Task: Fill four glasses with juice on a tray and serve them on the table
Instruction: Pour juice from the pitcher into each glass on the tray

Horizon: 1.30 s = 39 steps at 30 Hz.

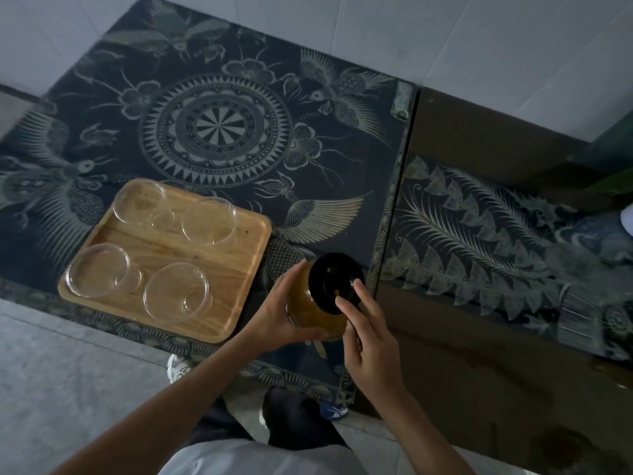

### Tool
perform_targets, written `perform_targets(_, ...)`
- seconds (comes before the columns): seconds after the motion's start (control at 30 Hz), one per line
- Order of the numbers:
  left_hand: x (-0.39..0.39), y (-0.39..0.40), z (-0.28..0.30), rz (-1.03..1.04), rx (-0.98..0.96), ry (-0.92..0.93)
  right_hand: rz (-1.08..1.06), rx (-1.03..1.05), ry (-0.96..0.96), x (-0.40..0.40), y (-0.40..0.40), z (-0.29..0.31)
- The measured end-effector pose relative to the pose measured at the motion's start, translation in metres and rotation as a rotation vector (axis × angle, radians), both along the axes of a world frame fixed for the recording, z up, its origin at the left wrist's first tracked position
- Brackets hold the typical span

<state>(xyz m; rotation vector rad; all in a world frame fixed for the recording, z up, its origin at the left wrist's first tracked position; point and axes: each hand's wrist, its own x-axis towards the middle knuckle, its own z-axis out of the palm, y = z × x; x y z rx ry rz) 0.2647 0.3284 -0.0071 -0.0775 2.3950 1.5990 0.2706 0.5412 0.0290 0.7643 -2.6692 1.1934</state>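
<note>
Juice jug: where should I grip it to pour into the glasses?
Grip the jug around its round amber body, coming from the left as the left hand does. The black lid on top is wide and flat, so it offers poor hold.

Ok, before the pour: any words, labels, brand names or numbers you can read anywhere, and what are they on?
None can be read.
Juice jug, held by the left hand: no label shows; black lid is plain.
Four glasses and the wooden tray: no print.
Table top: patterns only, birds and flowers, no words.
Shoe: a white mark, too blurred to read.
</note>
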Motion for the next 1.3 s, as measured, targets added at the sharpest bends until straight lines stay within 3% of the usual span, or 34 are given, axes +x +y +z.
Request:
perform_targets(0.57, -0.014, -0.002, 0.006, 0.147, 0.221, -0.150, 0.105, 0.131, 0.030, -0.052, -0.014, 0.045)
perform_targets(0.9, 0.015, -0.025, 0.087, 0.178, 0.476, -0.067, 0.209, 0.301, 0.087, -0.049, -0.046, 0.120)
perform_targets(1.3, 0.082, -0.056, 0.101, 0.426, 0.728, -0.170, 0.444, 0.390, 0.134, -0.037, -0.095, 0.166)
